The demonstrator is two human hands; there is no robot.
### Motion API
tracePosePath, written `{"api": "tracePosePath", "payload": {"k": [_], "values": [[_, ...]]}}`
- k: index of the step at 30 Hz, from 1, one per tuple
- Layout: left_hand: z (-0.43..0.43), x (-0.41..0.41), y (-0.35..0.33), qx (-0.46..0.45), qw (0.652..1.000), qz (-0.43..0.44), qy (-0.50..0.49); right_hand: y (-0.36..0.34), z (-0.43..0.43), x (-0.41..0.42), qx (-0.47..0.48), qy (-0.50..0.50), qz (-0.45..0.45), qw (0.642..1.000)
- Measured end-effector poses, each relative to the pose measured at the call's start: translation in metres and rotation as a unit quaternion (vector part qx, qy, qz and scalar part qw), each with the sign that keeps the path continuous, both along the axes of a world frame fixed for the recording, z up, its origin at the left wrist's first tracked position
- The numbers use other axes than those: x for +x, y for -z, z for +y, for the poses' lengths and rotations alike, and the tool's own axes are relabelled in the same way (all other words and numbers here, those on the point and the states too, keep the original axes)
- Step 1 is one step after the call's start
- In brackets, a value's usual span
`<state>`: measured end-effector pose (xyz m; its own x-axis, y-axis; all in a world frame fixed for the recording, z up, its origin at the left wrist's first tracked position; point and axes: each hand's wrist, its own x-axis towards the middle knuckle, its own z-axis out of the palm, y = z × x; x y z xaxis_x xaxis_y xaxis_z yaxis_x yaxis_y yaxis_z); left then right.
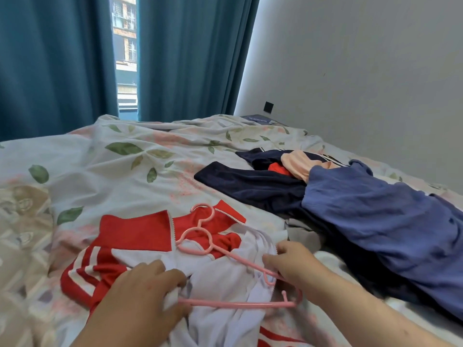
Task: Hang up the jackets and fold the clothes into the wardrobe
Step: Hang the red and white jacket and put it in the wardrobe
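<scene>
A red and white jacket (pixel 135 236) with white sleeve stripes lies open on the bed, collar pointing away from me. A pink plastic hanger (pixel 200 236) rests on it, hook toward the collar. My left hand (pixel 145 294) grips the hanger's left end together with white jacket fabric. My right hand (pixel 293 261) pinches the jacket's white zipper edge beside the hanger's right arm. To the right lies a pile of clothes: a blue garment (pixel 375 221), a dark navy garment (pixel 250 186), a peach piece (pixel 298 161) and a small red piece (pixel 278 169).
The bed wears a floral, leaf-printed cover (pixel 120 159). Teal curtains (pixel 188 58) hang behind it with a gap onto a window. A grey wall (pixel 363 71) with a dark socket (pixel 268 107) runs along the right side.
</scene>
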<state>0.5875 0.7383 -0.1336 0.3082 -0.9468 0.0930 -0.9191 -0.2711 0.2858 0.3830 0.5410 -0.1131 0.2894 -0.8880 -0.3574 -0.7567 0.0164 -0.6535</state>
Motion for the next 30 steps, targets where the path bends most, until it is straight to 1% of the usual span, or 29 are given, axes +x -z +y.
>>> {"api": "tracePosePath", "payload": {"k": [2, 4, 6, 7, 9, 10, 11, 12, 15, 17, 19, 20, 21, 23, 25, 26, 27, 28, 29, 30], "values": [[-0.002, -0.001, -0.001, 0.014, 0.999, -0.034, 0.005, -0.001, -0.001, 0.003, 0.05, 0.058, -0.105, 0.992], [-0.004, -0.001, -0.002, 0.012, 0.998, -0.056, -0.005, -0.011, -0.006, 0.002, 0.086, 0.126, -0.202, 0.967], [-0.003, -0.001, -0.001, 0.001, 0.998, -0.063, -0.023, -0.025, -0.015, -0.01, 0.099, 0.166, -0.266, 0.945], [-0.003, -0.001, 0.0, -0.014, 0.998, -0.063, -0.022, -0.036, -0.019, -0.017, 0.089, 0.177, -0.266, 0.943], [-0.004, -0.001, 0.003, -0.062, 0.996, -0.062, 0.004, -0.06, -0.029, -0.029, 0.02, 0.18, -0.217, 0.959], [-0.003, -0.001, 0.002, -0.06, 0.996, -0.058, 0.014, -0.073, -0.033, -0.031, -0.023, 0.167, -0.186, 0.968], [-0.002, -0.003, 0.0, -0.062, 0.996, -0.06, 0.004, -0.086, -0.033, -0.028, -0.054, 0.151, -0.161, 0.974], [-0.003, -0.005, 0.0, -0.06, 0.996, -0.059, -0.003, -0.098, -0.03, -0.021, -0.06, 0.135, -0.149, 0.978], [-0.002, -0.008, -0.004, -0.078, 0.995, -0.066, -0.003, -0.118, -0.014, 0.011, -0.019, 0.089, -0.195, 0.977], [0.0, -0.007, -0.005, -0.089, 0.994, -0.07, 0.006, -0.121, -0.003, 0.026, -0.051, 0.063, -0.235, 0.969], [0.003, -0.008, -0.009, -0.061, 0.997, -0.045, 0.013, -0.119, 0.006, 0.035, -0.087, 0.067, -0.255, 0.961], [0.002, -0.009, -0.011, -0.044, 0.998, -0.045, 0.005, -0.118, 0.009, 0.036, -0.089, 0.079, -0.268, 0.956], [0.0, -0.01, -0.01, -0.032, 0.998, -0.048, -0.008, -0.118, 0.011, 0.037, -0.082, 0.091, -0.292, 0.949], [0.002, -0.014, -0.013, -0.009, 0.999, -0.049, -0.009, -0.131, 0.013, 0.039, -0.058, 0.111, -0.376, 0.918], [0.003, -0.014, -0.016, 0.012, 0.999, -0.053, 0.005, -0.155, 0.011, 0.04, -0.025, 0.135, -0.478, 0.868], [0.004, -0.014, -0.018, 0.027, 0.998, -0.058, 0.007, -0.167, 0.007, 0.039, -0.03, 0.141, -0.511, 0.847], [0.005, -0.013, -0.017, 0.038, 0.997, -0.067, 0.009, -0.175, 0.005, 0.038, -0.072, 0.135, -0.497, 0.854], [0.007, -0.012, -0.018, 0.049, 0.997, -0.067, 0.004, -0.175, 0.009, 0.039, -0.139, 0.108, -0.434, 0.884], [0.007, -0.013, -0.018, 0.056, 0.996, -0.065, 0.0, -0.167, 0.02, 0.042, -0.194, 0.055, -0.354, 0.913], [0.008, -0.015, -0.019, 0.054, 0.996, -0.07, -0.003, -0.149, 0.033, 0.044, -0.207, -0.02, -0.285, 0.935]]}}
